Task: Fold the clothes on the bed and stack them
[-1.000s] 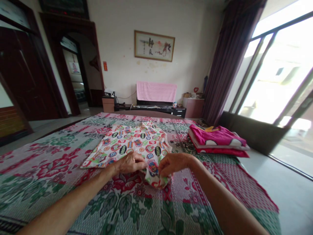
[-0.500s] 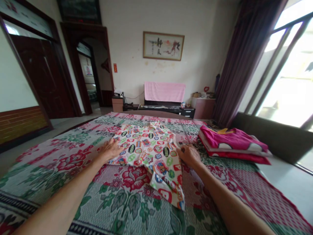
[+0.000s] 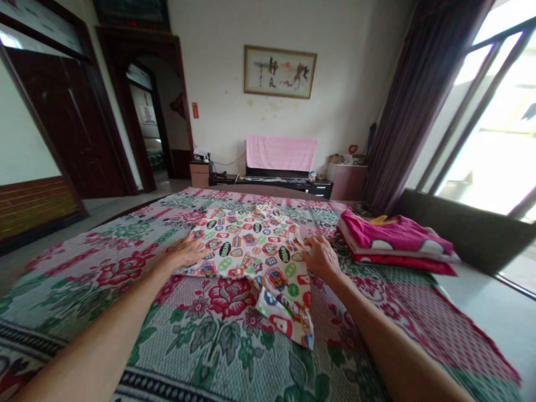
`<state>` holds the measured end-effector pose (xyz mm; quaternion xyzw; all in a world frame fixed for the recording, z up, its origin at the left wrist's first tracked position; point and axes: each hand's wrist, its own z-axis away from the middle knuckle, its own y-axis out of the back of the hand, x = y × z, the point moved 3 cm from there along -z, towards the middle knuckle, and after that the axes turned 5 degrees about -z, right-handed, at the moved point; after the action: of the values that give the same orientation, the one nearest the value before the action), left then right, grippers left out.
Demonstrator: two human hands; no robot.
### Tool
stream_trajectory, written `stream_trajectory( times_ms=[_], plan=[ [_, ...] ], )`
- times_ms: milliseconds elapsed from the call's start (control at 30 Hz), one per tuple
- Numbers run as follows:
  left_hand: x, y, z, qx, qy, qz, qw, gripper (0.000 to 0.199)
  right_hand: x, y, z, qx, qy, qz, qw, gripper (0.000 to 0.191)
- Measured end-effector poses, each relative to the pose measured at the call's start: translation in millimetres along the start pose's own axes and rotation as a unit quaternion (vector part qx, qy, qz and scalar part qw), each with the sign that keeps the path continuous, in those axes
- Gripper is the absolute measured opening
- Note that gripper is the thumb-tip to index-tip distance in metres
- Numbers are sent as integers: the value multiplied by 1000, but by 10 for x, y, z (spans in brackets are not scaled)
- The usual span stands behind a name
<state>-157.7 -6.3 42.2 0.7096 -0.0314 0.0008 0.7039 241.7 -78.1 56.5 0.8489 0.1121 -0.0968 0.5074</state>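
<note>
A white child's garment [image 3: 247, 245] with a colourful cartoon print lies spread on the flowered bedspread [image 3: 188, 335]. One narrower part of it reaches down to the lower right, its edge partly turned over. Whether it is a top or a one-piece I cannot tell. My left hand [image 3: 188, 252] rests flat on the garment's left edge, fingers stretched out and apart. On the opposite edge, my right hand [image 3: 321, 255] touches the cloth with its fingers bent a little and spread. Neither hand lifts the fabric.
To the right is a stack of folded clothes [image 3: 396, 240], pink on top. Beyond the bed's far edge stands a low black cabinet [image 3: 320, 188], with a pink cloth [image 3: 281, 152] draped over something dark. A purple curtain [image 3: 412, 106] hangs by the window.
The fingers of my right hand have loosened from a more curled shape and lie more spread on the garment's edge. My left hand has hardly moved. The view has tilted slightly.
</note>
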Motion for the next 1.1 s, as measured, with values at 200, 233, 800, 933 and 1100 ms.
stream_trajectory(
  times_ms=[200, 233, 800, 933, 1100],
  plan=[
    [-146, 207, -15, -60, -67, -23, 996, 60, -123, 30, 2, -274, 127, -66, 951, 23],
    [-178, 233, -3, -85, -71, -22, 994, 59, -121, 44, 20, -326, 120, -75, 935, 22],
    [62, 441, 348, -204, -117, -13, 972, 25, -935, 328, 405, -523, 173, -32, 834, 23],
    [186, 431, 367, -186, -135, -57, 972, 18, -962, 321, 432, -500, 205, -14, 841, 18],
    [126, 447, 273, -136, -140, -26, 980, 19, -753, 335, 222, -452, 150, -73, 876, 11]
  ],
)
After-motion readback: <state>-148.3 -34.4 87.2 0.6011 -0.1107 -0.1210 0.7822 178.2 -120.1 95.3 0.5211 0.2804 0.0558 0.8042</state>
